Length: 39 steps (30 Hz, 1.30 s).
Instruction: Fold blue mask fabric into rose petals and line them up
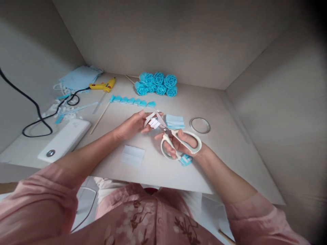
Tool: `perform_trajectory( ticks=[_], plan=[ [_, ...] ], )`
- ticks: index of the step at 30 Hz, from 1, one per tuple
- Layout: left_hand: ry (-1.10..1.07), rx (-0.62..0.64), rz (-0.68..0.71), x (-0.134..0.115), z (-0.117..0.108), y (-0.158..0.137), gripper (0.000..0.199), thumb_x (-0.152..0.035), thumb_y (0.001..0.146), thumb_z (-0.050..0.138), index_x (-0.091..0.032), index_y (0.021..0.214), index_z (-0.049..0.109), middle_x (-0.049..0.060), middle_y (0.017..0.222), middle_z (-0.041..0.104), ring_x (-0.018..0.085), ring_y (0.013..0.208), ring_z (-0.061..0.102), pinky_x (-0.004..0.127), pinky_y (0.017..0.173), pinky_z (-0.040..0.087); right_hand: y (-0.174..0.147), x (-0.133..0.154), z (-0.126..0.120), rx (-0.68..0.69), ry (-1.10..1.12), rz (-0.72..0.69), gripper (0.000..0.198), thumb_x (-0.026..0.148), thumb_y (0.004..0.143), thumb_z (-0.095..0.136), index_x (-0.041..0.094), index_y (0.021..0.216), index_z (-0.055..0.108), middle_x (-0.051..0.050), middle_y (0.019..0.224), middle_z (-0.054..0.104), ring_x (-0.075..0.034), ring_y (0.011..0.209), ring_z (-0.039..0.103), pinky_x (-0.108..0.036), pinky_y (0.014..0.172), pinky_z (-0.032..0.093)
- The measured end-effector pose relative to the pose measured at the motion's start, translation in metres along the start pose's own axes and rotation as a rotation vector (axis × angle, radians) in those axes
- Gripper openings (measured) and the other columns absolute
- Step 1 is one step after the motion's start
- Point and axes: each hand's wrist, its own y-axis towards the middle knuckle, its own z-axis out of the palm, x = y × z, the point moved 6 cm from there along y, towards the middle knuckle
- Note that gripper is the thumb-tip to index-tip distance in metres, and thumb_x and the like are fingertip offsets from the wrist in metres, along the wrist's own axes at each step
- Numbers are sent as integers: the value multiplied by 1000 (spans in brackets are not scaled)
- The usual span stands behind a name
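Note:
My left hand pinches a small folded white fabric piece over the middle of the table. My right hand has its thumb and fingers through the cream handles of a pair of scissors. The scissor blades are apart and reach the folded piece; whether they cut into it I cannot tell. Just beyond my right hand lies a stack of light blue fabric rectangles. A single pale rectangle lies flat nearer to me. Small blue-and-white pieces sit partly under my right wrist.
Blue fabric roses lie at the back, with a row of folded blue petals before them. On the left are a yellow glue gun, face masks, a wooden stick, scraps and a white power bank. A thin ring lies right.

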Motion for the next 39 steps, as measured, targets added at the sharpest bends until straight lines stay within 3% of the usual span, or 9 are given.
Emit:
perform_trajectory(
  ticks=[7,12,15,21,26,31,36,39],
  plan=[
    [62,-76,38,0,-6,-1,78,-78,82,44,-8,104,72,-3,46,41,16,52,41,31,64,36,1,-1,-1,-87,33,9,64,68,82,62,12,112,66,6,58,51,-5,42,43,-17,36,35],
    [88,-152,76,-2,-10,-1,75,-81,81,44,-13,83,75,0,46,44,21,62,54,35,78,43,1,-4,0,-110,47,36,65,69,80,63,14,116,65,7,55,51,-4,37,37,-16,32,32],
    [68,-184,54,-1,-12,-1,79,-83,80,42,-12,83,77,3,47,50,24,65,59,36,78,45,1,-5,0,-125,54,50,65,67,80,66,14,116,65,7,54,50,-3,36,37,-15,30,32],
    [3,-179,-57,3,-16,-2,88,-85,81,35,-8,84,78,13,69,70,27,75,65,36,76,47,0,-6,3,-194,39,88,63,63,77,71,13,115,68,6,55,51,-3,36,37,-16,29,29],
    [-55,-181,-82,6,-21,-1,84,-81,83,39,-8,80,78,16,81,74,27,78,67,35,74,48,-1,-5,6,-241,-7,89,59,60,81,68,13,116,68,6,54,50,-3,36,33,-16,30,27],
    [-148,-192,-88,9,-22,0,68,-72,81,55,-8,81,80,15,75,74,26,72,68,36,71,50,-2,-2,8,-261,-74,76,54,57,86,64,13,117,68,6,55,49,-3,36,34,-16,30,26],
    [-227,-225,-10,1,-20,0,31,-41,69,80,-10,74,79,11,69,74,25,73,70,38,78,52,-2,0,9,-264,-110,73,52,55,87,64,11,115,68,6,56,48,-3,37,34,-15,31,26],
    [-254,-209,-40,0,-20,0,28,-37,65,83,-11,72,78,10,67,74,26,72,71,40,77,54,-3,-2,8,-280,-116,98,53,57,85,65,12,114,68,6,58,47,-3,38,33,-15,31,25]
  ],
)
